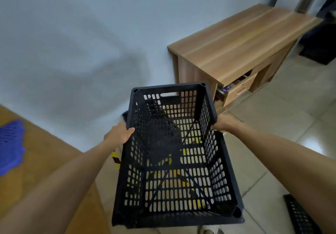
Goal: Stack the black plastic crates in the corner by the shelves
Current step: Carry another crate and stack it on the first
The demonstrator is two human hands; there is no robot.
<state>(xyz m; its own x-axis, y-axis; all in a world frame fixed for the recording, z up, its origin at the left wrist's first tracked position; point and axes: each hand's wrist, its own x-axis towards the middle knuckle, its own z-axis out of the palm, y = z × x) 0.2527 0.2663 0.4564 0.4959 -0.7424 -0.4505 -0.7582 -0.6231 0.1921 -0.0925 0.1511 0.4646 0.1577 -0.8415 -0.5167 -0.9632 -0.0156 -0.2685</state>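
A black perforated plastic crate [174,161] fills the middle of the view, open side up and held in the air. My left hand [121,131] grips its left rim, thumb over the edge. My right hand [224,122] holds the right rim, its fingers hidden behind the wall. Under the crate, a dark edge of another black crate [125,115] peeks out at the far left corner, close to the wall. Through the crate's holes I see floor with yellow and black striped tape [115,158]. A piece of a further black crate [298,215] lies on the floor at bottom right.
A wooden cabinet [236,44] stands against the pale wall to the right, with a drawer [234,90] pulled open. At left is a wooden surface [45,157] with a blue mesh item [11,146] on it. Pale floor tiles [291,115] spread to the right.
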